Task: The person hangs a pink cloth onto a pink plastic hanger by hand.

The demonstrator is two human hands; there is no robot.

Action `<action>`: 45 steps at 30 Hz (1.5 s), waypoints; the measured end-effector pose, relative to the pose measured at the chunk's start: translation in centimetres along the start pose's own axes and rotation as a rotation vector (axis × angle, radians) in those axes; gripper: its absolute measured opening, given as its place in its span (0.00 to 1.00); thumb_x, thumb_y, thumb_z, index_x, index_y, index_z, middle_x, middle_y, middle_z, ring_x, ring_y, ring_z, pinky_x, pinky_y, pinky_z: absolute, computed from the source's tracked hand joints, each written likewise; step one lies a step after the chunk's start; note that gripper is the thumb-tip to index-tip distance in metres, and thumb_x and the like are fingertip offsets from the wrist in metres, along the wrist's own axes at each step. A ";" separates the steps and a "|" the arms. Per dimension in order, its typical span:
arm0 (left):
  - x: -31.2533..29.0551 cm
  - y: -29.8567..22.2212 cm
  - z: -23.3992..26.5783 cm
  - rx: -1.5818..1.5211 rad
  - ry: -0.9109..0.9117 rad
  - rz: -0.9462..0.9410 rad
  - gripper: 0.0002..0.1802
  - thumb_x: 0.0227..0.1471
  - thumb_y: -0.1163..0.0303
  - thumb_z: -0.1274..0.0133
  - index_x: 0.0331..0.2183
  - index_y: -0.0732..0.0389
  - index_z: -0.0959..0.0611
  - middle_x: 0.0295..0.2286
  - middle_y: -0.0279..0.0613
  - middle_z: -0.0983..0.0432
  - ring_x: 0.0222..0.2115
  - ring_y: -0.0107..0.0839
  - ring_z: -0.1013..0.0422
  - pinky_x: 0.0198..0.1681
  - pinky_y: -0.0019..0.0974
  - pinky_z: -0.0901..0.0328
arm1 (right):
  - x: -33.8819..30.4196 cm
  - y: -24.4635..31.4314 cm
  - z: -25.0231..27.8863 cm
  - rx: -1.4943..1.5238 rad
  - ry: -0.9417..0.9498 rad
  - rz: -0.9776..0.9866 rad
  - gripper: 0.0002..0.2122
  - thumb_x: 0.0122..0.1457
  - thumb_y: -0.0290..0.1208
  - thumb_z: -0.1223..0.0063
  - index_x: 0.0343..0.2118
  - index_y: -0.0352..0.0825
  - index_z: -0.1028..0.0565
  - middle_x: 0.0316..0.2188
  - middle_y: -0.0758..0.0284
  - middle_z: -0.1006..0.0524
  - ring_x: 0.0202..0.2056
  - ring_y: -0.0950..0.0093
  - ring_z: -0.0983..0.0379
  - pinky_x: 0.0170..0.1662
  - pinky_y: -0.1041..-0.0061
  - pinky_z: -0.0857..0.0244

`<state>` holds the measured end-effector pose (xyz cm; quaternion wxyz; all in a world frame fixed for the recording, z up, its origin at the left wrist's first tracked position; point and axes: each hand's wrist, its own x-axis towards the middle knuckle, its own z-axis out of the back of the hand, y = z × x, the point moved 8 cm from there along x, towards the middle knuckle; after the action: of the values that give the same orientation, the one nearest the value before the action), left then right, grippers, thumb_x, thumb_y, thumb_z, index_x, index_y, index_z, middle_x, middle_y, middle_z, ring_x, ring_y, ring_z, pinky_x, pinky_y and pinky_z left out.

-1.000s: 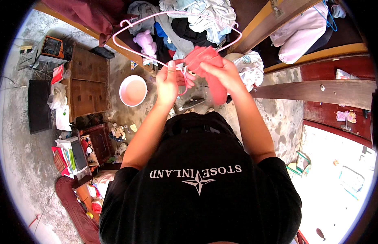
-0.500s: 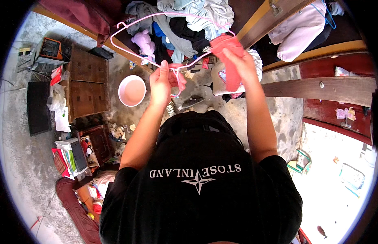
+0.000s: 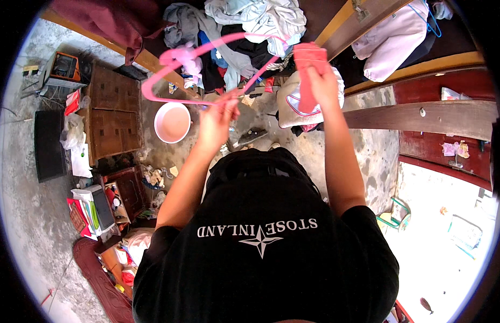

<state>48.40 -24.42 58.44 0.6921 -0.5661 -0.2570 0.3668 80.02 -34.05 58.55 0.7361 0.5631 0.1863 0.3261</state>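
My left hand (image 3: 217, 119) is closed on a pink clothes hanger (image 3: 172, 100), which is smeared by motion and tilts out to the left and away from me. In my right hand (image 3: 322, 86) is a coral-red piece of cloth (image 3: 310, 54), gripped near its middle. Its upper end sticks up folded and its lower part hangs below the fingers; I cannot tell what kind of garment it is. The hanger and the cloth are apart. Beyond both hands lies a heap of crumpled clothes (image 3: 255, 21), with a lilac plush toy (image 3: 189, 60) at its left side.
A pale pink bucket (image 3: 157, 129) stands on the floor at left, near a wooden cabinet (image 3: 114, 126). Behind my right hand is a light padded seat or bag (image 3: 287, 110). A wooden beam (image 3: 422, 116) runs across the right. Pale clothing (image 3: 387, 43) hangs at upper right.
The pink hanger has turned in my left hand, its far end dropping and swinging toward the left. The red cloth now stands more upright in my right hand.
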 end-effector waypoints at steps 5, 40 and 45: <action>-1.1 -2.9 -3.1 0.439 0.054 -0.452 0.17 0.59 0.74 0.46 0.49 0.64 0.19 0.30 0.47 0.20 0.27 0.35 0.24 0.32 0.37 0.27 | -2.2 3.2 -6.1 0.154 0.110 -0.032 0.12 0.61 0.31 0.45 0.45 0.32 0.24 0.34 0.64 0.19 0.34 0.76 0.24 0.41 0.73 0.30; 4.8 -1.0 -3.3 0.552 -0.016 -0.292 0.11 0.52 0.68 0.45 0.29 0.68 0.19 0.24 0.59 0.21 0.27 0.57 0.22 0.34 0.52 0.27 | -10.2 17.2 -10.3 -0.494 0.271 0.716 0.24 0.53 0.27 0.41 0.54 0.33 0.29 0.54 0.61 0.30 0.45 0.57 0.30 0.50 0.61 0.32; 3.6 -3.8 -1.8 0.426 0.117 -0.241 0.24 0.50 0.75 0.45 0.51 0.65 0.26 0.46 0.61 0.27 0.49 0.55 0.30 0.52 0.49 0.35 | -10.5 18.3 -10.2 -0.543 0.352 0.801 0.23 0.51 0.27 0.40 0.53 0.36 0.28 0.52 0.65 0.29 0.44 0.60 0.30 0.48 0.62 0.30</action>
<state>52.74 -23.00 61.47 0.8482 -0.3929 -0.1990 0.2942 60.95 -31.29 71.91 0.6308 0.3155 -0.0143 0.7088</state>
